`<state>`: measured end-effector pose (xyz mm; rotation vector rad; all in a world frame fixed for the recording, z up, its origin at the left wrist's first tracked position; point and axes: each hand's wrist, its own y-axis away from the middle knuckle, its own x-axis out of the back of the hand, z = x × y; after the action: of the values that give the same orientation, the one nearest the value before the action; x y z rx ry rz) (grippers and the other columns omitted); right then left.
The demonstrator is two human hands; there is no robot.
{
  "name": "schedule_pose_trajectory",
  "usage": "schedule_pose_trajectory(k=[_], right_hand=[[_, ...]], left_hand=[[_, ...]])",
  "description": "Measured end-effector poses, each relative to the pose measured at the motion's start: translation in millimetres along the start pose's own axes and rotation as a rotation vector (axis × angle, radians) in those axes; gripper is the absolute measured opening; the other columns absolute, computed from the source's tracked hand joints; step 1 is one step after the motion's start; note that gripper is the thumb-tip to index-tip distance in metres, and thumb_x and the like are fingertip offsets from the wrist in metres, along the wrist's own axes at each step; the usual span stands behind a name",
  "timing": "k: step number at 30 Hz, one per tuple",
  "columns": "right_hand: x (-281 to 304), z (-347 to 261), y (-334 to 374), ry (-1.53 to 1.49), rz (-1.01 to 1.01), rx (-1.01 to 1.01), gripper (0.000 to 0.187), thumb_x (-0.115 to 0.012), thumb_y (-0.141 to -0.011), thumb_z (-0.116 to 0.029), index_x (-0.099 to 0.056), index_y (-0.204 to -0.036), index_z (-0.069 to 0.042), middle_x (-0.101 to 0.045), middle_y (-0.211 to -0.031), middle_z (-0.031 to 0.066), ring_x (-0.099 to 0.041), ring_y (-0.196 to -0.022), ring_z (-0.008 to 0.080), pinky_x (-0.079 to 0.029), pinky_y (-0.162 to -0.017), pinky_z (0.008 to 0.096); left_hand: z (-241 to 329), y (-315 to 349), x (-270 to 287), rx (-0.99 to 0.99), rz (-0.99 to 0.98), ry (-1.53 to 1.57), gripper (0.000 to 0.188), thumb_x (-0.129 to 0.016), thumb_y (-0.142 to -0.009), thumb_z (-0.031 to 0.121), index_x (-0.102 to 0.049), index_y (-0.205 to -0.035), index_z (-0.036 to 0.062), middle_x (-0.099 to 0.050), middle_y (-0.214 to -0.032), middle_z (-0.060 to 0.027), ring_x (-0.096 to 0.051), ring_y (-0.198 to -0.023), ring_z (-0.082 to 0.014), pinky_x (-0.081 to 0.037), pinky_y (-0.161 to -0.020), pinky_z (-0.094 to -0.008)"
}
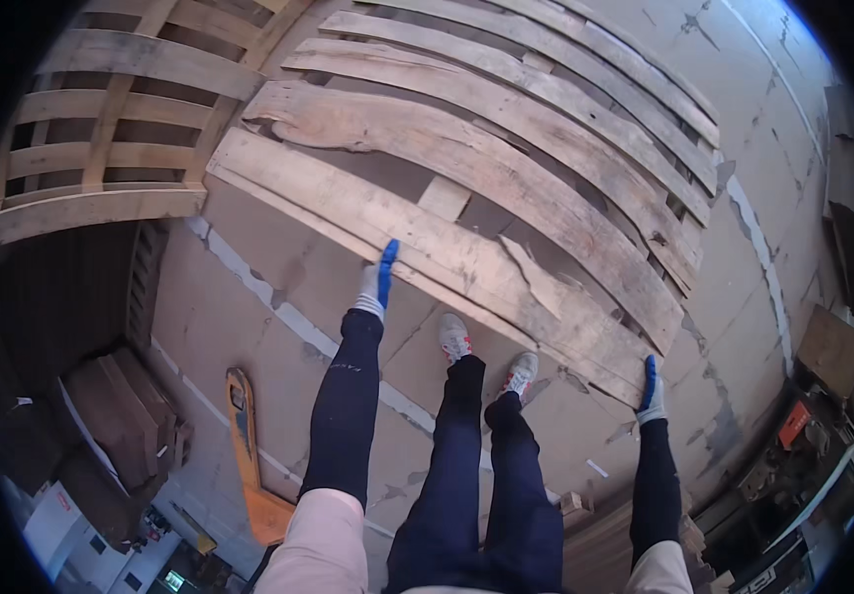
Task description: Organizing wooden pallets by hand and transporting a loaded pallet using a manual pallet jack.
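Both my hands wear white gloves with blue palms. Along the near edge of a wooden pallet (328,203), my left hand (380,274) is closed round the board left of its middle. My right hand (652,389) grips the same pallet at its near right corner. The slats are pale and weathered, with gaps between them. One wavy-edged slat (447,153) lies behind the front board, and a loose-looking splintered strip (534,279) sticks up from the board between my hands. The fingertips under the wood are hidden.
More slatted pallets (100,139) stand at the upper left. An orange fork-like metal part (243,426), perhaps of a pallet jack, lies at lower left, near stacked brown boards (120,411). Cluttered gear with an orange box (794,424) lines the right. My shoes (454,335) are close to the pallet's edge.
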<state>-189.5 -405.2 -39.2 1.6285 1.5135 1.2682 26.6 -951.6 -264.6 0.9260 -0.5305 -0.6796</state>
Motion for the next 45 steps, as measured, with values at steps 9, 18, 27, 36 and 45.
schedule_pose_trajectory(k=[9, 18, 27, 36, 45], right_hand=[[-5, 132, -63, -0.059, 0.045, 0.008, 0.047, -0.063, -0.093, -0.036, -0.056, -0.124, -0.001, -0.062, -0.116, 0.0085, -0.063, -0.102, 0.0174, -0.051, -0.091, 0.0319], [12, 184, -33, -0.059, -0.001, 0.053, 0.056, -0.057, -0.095, -0.043, -0.052, -0.129, 0.0, -0.061, -0.12, 0.0101, -0.061, -0.108, 0.0189, -0.049, -0.096, 0.0331], [-16, 278, -45, -0.318, -0.121, 0.085, 0.056, -0.057, -0.096, -0.037, -0.044, -0.139, -0.005, -0.052, -0.135, 0.0074, -0.051, -0.122, 0.019, -0.043, -0.104, 0.0358], [6, 327, -66, 0.355, -0.146, 0.506, 0.052, -0.06, -0.094, -0.035, -0.048, -0.136, -0.006, -0.055, -0.133, 0.0087, -0.052, -0.123, 0.0217, -0.043, -0.104, 0.0367], [-7, 305, -25, -0.163, -0.018, -0.186, 0.061, -0.054, -0.092, -0.053, -0.049, -0.137, -0.013, -0.051, -0.14, 0.0046, -0.049, -0.127, 0.0197, -0.04, -0.098, 0.0329]], left_hand=[[-87, -43, 1, 0.087, -0.017, 0.678, 0.051, -0.06, -0.094, 0.038, -0.054, -0.129, 0.001, -0.061, -0.117, -0.0032, -0.058, -0.103, -0.0113, -0.046, -0.089, -0.0253], [-125, -18, 32, -0.063, 0.067, 0.412, 0.043, -0.061, -0.092, 0.047, -0.065, -0.087, 0.0046, -0.052, -0.068, 0.0034, -0.041, -0.055, -0.0069, -0.032, -0.048, -0.0252], [-112, 14, 69, 0.166, 0.041, 0.349, 0.063, -0.063, -0.09, 0.045, -0.045, -0.135, 0.0048, -0.054, -0.132, -0.0157, -0.054, -0.121, -0.028, -0.045, -0.101, -0.0427], [-232, 215, 149, 0.157, -0.247, -0.199, 0.041, -0.058, -0.095, 0.036, -0.057, -0.121, 0.0039, -0.064, -0.104, -0.0025, -0.061, -0.092, -0.0133, -0.051, -0.081, -0.0299], [-234, 482, 224, 0.239, -0.264, -0.722, 0.043, -0.059, -0.093, 0.037, -0.062, -0.116, 0.0007, -0.068, -0.105, -0.0151, -0.065, -0.102, -0.0264, -0.049, -0.088, -0.0337]])
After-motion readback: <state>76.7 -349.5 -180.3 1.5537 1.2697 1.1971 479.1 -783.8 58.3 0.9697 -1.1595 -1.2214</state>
